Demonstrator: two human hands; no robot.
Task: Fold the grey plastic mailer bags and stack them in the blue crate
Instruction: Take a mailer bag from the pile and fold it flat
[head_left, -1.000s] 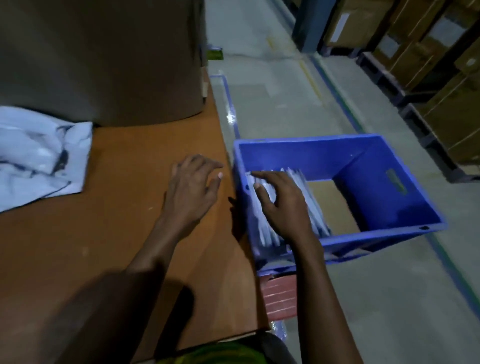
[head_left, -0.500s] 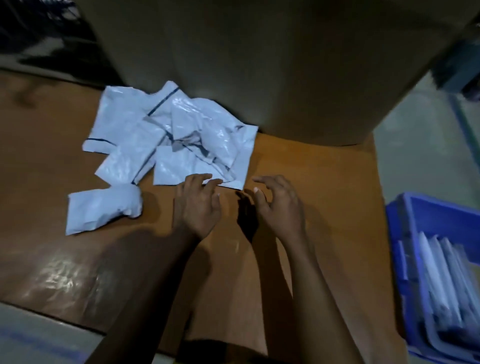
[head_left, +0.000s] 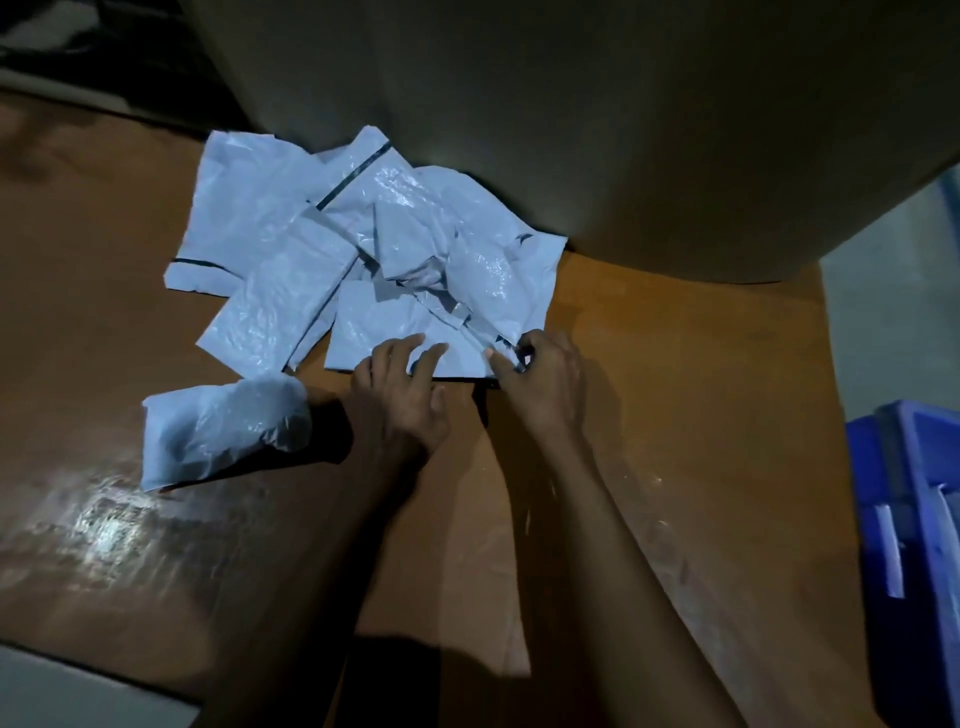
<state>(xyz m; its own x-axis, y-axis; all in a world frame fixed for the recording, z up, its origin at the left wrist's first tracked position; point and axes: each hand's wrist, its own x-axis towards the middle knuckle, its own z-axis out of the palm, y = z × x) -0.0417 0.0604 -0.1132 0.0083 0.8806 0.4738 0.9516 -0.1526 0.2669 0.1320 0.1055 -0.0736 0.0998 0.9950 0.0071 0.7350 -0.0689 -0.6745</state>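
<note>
A heap of grey plastic mailer bags (head_left: 291, 249) lies on the brown table (head_left: 675, 415), against a large cardboard drum. My left hand (head_left: 400, 400) rests with straight fingers on the near edge of the nearest mailer (head_left: 384, 332). My right hand (head_left: 540, 384) pinches that same mailer's right corner between thumb and fingers. One puffed-up mailer (head_left: 223, 426) lies apart at the left. The blue crate (head_left: 904, 519) shows at the right edge, with folded mailers (head_left: 888, 551) standing inside it.
The big brown cardboard drum (head_left: 571, 104) fills the back of the table. The table's right edge drops to a grey floor (head_left: 878, 312). Bare tabletop lies between my arms and the crate.
My view swung from the crate to the heap. My right hand left the crate and now pinches the nearest mailer's corner. My left hand slid forward onto that mailer.
</note>
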